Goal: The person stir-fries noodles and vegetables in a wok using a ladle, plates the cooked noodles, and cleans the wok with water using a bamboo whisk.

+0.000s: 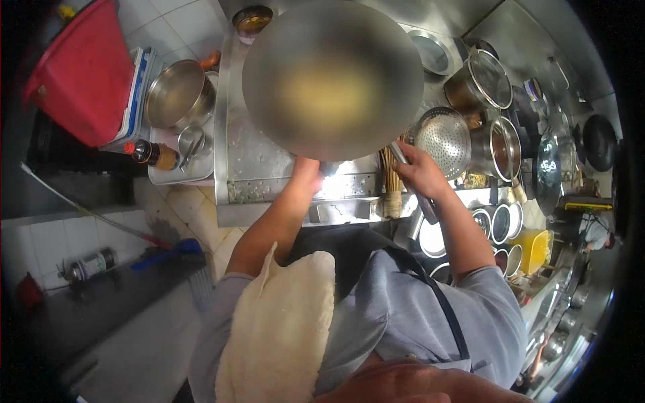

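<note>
A large round blurred patch covers the middle of the stove top (pixel 236 161), with a yellowish mass (pixel 326 94) showing through its centre. My left hand (pixel 308 169) reaches to the lower edge of this patch; its fingers are hidden there. Wrapped round the handle of a long-handled cooking utensil (pixel 428 208) is my right hand (pixel 418 169). The utensil points up and left, and its head is lost in the blur. A bamboo wok brush (pixel 391 191) lies just left of my right hand. A perforated metal strainer (pixel 443 142) is close by on the right.
Metal pots (pixel 478 84) stand at the right, with several seasoning bowls (pixel 500 221) and a yellow container (pixel 534 252) nearer me. On the left are a steel pan (pixel 178 97), a sauce bottle (pixel 153 154) on a tray (pixel 178 176), and a red bin (pixel 84 74).
</note>
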Available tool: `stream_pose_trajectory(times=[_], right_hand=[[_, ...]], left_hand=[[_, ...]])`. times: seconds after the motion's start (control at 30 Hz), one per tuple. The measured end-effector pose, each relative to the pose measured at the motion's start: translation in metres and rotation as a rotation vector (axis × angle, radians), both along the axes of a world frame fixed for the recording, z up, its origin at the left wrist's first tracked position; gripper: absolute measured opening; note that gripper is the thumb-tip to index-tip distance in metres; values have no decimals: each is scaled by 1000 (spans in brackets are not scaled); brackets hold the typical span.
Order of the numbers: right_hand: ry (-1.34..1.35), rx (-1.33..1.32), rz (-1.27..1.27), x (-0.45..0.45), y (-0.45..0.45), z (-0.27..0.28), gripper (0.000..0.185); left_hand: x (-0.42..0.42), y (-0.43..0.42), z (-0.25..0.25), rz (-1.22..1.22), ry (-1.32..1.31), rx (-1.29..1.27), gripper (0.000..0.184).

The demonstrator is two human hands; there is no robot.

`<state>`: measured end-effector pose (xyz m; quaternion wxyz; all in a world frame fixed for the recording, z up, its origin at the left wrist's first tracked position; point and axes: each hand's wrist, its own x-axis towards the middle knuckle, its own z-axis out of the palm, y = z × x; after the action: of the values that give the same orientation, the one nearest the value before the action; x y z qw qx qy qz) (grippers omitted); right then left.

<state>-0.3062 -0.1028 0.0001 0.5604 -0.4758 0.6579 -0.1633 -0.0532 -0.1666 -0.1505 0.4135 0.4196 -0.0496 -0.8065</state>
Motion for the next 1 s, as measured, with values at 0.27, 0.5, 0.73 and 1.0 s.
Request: stream_pose_trajectory(times=[0.27,0.5,0.73,1.0], right_hand=[[282,-266,-48,8,-44,-49,46],[-688,228,-266,25,-21,-21,23],[-543,16,-145,37,36,-24,42],[283,-314,98,5,88,14,67]], left_hand=[[-1,-2,10,-21,-6,28,24],[-2,-3,6,-19,3,34,22],[0,-2,-4,-46,1,-33,18],[-2,2,-6,-10,-27,-28,19]])
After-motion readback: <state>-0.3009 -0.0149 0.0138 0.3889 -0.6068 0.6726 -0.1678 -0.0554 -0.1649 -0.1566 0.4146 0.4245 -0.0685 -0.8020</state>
